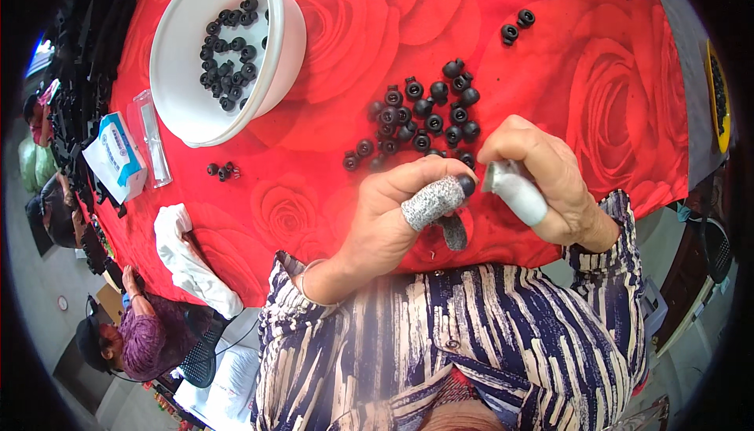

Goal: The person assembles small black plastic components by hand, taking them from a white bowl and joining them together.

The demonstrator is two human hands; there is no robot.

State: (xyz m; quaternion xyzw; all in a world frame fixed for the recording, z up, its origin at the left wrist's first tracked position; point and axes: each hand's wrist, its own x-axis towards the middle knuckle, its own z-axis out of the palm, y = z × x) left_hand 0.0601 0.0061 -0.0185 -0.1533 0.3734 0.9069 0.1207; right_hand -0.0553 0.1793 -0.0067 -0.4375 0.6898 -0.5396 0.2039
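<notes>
My left hand is closed, pinching a small black ball-shaped cord lock between thumb and forefinger. Grey speckled finger covers are on two of its fingers. Just to the right, my right hand is curled closed, with a white cover around its thumb. A small flat edge shows at that thumb's tip, but what it belongs to is unclear. The hands are close together, a narrow gap between them. Beyond them a loose pile of black cord locks lies on the red rose-patterned tablecloth.
A white bowl holding several cord locks stands at the far left. Beside it are a clear plastic case and a blue-and-white box. A white cloth lies nearer. A yellow-rimmed container is at right. Another person sits left.
</notes>
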